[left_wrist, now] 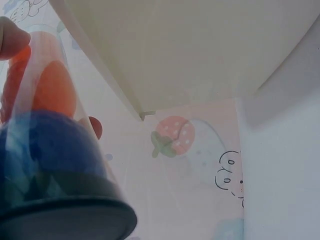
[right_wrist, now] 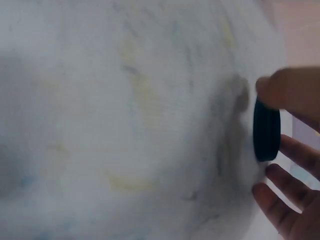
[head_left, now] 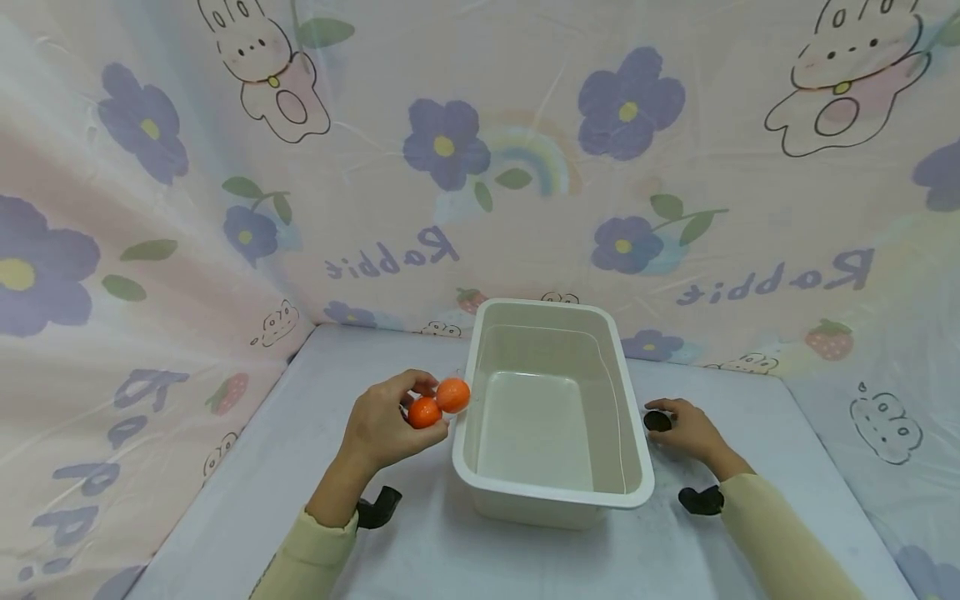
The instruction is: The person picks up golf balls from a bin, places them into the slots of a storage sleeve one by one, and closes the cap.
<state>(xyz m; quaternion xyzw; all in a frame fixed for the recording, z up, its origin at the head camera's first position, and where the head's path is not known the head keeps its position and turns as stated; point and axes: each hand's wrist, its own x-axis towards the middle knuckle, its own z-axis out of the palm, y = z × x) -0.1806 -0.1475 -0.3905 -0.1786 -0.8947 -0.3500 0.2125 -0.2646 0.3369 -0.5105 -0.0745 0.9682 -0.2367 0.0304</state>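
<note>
My left hand (head_left: 387, 419) grips a clear cylindrical container at the left rim of the cream plastic bin (head_left: 553, 494). Two orange balls (head_left: 453, 395) show at this hand in the head view. Through the container's clear wall, the left wrist view shows orange balls (left_wrist: 56, 92) and a blue ball (left_wrist: 50, 145) above a dark base (left_wrist: 70, 207). To the right of the bin, my right hand (head_left: 688, 432) pinches a dark green round lid (right_wrist: 266, 131) between thumb and fingers. Most of the clear container is hard to make out in the head view.
The bin's open top faces up, with its bare floor (head_left: 534, 433) showing. It stands on a white tabletop (head_left: 247, 533). Patterned cloth (head_left: 525, 225) with flowers and rabbits hangs behind the table and at its sides. A dark wrist-worn piece (head_left: 378, 507) juts from the left wrist.
</note>
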